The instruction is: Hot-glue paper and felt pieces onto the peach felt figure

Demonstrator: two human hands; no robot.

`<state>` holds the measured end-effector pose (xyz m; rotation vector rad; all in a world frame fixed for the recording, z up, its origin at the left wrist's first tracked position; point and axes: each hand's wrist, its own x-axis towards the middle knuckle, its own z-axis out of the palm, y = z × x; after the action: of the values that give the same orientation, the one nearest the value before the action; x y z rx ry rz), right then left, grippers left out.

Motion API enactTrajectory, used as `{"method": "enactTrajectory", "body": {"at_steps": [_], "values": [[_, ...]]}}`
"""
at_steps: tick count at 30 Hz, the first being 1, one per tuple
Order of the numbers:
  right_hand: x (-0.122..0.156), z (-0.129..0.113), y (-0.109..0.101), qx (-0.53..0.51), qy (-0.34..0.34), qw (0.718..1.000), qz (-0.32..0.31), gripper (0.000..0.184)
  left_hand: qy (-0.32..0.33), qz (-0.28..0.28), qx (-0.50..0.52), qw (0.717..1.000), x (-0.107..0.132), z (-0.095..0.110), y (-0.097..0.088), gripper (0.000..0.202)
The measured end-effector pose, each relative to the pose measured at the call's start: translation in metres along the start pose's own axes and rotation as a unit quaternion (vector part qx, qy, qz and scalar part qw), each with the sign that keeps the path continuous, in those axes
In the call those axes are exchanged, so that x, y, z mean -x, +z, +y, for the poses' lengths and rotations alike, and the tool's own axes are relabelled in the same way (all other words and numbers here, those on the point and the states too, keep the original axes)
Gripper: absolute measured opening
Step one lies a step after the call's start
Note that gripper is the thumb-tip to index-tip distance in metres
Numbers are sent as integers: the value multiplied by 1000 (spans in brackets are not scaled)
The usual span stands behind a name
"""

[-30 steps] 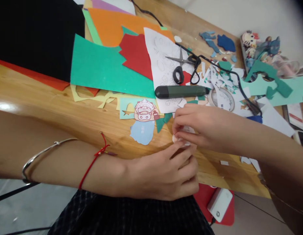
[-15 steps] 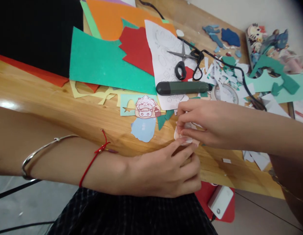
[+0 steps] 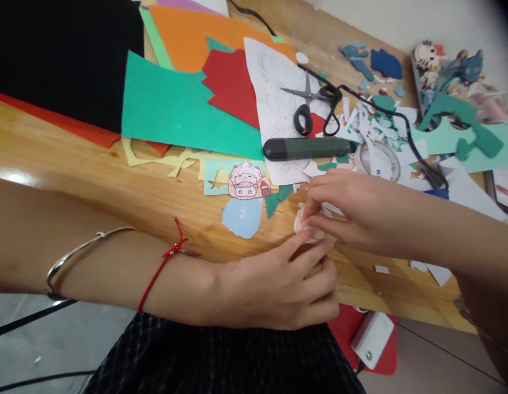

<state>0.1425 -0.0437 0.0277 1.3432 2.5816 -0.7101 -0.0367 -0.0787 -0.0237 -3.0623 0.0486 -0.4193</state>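
Note:
A small whitish paper cutout [image 3: 301, 221] lies on the wooden table under both hands. My right hand [image 3: 333, 205] comes in from the right, with thumb and index finger pinched together on the cutout; anything tiny between the fingertips is hidden. My left hand [image 3: 284, 284], fingers curled, holds the cutout's near edge with its fingertips. A printed cartoon cutout [image 3: 246, 180] rests just left of the hands, above a light blue paper cutout [image 3: 243, 218]. Dark green scraps [image 3: 274, 201] lie between these and my right hand.
Scissors [image 3: 308, 98] and a dark green box cutter [image 3: 309, 148] lie on a drawn sheet [image 3: 274, 71]. A tape roll [image 3: 377, 161], paper scraps and a black cable [image 3: 401, 117] are at right. Green felt [image 3: 175, 109] and a black sheet [image 3: 65, 60] spread at left.
My right hand has shifted slightly right, and a little more of the whitish cutout shows beside its fingers. My left hand stays almost in place. The view has moved slightly.

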Motion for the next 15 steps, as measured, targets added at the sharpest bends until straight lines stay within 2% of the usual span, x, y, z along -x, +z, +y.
{"method": "enactTrajectory", "body": {"at_steps": [3, 7, 10, 13, 15], "values": [[2, 4, -5, -28, 0, 999, -29, 18, -1, -8, 6, 1000, 0, 0, 1, 32], [4, 9, -8, -16, -40, 999, 11, 20, -3, 12, 14, 1000, 1, 1, 3, 31], [10, 9, -13, -21, -14, 997, 75, 17, 15, 50, 48, 997, 0, 4, 3, 30], [24, 5, -18, -33, 67, 983, 169, 11, 111, 93, 185, 972, 0, 10, 3, 21], [37, 1, -17, -36, 128, 962, 238, 12, 163, 49, 265, 949, 1, 15, 2, 15]]}}
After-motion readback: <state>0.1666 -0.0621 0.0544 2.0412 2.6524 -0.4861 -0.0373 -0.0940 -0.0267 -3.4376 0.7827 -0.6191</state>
